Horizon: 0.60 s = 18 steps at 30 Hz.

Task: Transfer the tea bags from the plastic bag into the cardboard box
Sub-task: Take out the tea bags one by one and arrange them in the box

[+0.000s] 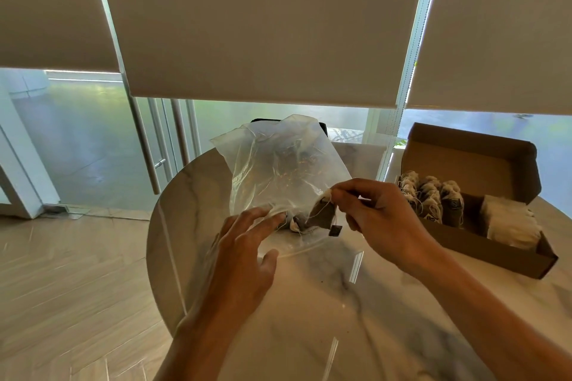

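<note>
A clear plastic bag [278,170] lies crumpled on the marble table, its mouth toward me. My right hand [380,219] pinches a dark tea bag [323,213] by its top corner, just outside the bag's mouth; a small dark tag [335,230] hangs below it on a string. With straight fingers, my left hand [244,244] touches the bag's lower edge. At least one more tea bag [297,224] lies inside by the mouth. The open cardboard box [495,254] stands at the right, with rows of tea bags [433,198] and pale packets [510,226] inside.
The round marble table [309,303] ends at a curved edge on the left, above a wooden floor [68,281]. A dark chair back [322,128] shows behind the bag. Roller blinds and glass doors fill the background. The box lid stands upright at the far side.
</note>
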Motion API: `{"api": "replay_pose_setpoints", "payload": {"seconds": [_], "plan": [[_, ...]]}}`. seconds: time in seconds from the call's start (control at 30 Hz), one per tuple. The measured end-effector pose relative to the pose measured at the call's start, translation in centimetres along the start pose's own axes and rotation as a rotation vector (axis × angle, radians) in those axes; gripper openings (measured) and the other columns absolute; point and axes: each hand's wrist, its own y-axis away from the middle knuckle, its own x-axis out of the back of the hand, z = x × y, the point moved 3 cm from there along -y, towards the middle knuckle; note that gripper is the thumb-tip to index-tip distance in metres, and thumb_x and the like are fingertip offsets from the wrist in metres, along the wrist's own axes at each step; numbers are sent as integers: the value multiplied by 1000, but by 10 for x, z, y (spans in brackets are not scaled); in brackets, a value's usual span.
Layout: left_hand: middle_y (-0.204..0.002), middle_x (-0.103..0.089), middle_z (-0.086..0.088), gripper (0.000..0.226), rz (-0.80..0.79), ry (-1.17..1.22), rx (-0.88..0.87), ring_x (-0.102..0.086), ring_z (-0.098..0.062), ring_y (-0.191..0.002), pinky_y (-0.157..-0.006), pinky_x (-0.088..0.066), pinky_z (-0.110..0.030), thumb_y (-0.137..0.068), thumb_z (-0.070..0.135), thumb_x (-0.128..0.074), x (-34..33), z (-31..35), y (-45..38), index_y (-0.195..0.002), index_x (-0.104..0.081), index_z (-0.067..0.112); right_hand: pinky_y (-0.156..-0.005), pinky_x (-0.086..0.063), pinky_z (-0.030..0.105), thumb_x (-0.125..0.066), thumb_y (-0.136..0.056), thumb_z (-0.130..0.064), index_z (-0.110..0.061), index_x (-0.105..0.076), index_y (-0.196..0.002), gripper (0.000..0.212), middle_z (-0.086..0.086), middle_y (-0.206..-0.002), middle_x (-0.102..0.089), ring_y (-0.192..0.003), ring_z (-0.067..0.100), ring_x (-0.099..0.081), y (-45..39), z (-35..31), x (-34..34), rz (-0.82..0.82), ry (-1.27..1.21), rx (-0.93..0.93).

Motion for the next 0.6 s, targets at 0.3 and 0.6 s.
{"api": "replay_pose_setpoints", "payload": {"seconds": [0.3, 0.6], "plan": [[-93, -69, 21, 21, -118, 579, 119, -63, 0, -89, -75, -51, -14, -77, 45, -70, 9, 51, -34, -96, -71, 35, -57, -41, 13, -60, -90, -17, -21, -73, -88, 14, -14, -73, -64, -61, 2, -54, 2, 5, 2, -117, -67, 20], [-77, -73, 8, 7, -105, 762, 118, -68, -7, -73, -65, -51, -14, -77, 17, -72, 1, 72, -65, -81, -73, 22, -65, -44, 24, -72, -81, -27, -28, -68, -94, 13, -9, -83, -62, -64, 2, -53, 10, 19, -2, -404, -43, -82]]}}
